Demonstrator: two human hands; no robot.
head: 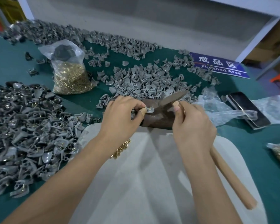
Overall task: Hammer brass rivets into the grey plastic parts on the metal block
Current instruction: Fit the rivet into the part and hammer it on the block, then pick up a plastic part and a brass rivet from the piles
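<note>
left hand point(121, 117) pinches a grey part point(148, 109) with a brass rivet point(150, 108) on the metal block point(158, 117); right hand point(192, 125) grips the hammer point(173, 98) just above it.

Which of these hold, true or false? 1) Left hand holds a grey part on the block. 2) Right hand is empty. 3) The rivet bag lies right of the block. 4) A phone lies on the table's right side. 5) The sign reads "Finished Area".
1) True: the left hand pinches a grey part on the block.
2) False: the right hand grips a hammer.
3) False: the rivet bag stands up and to the left of the block.
4) True: the phone lies there on plastic wrap.
5) True: the sign reads so.
</note>
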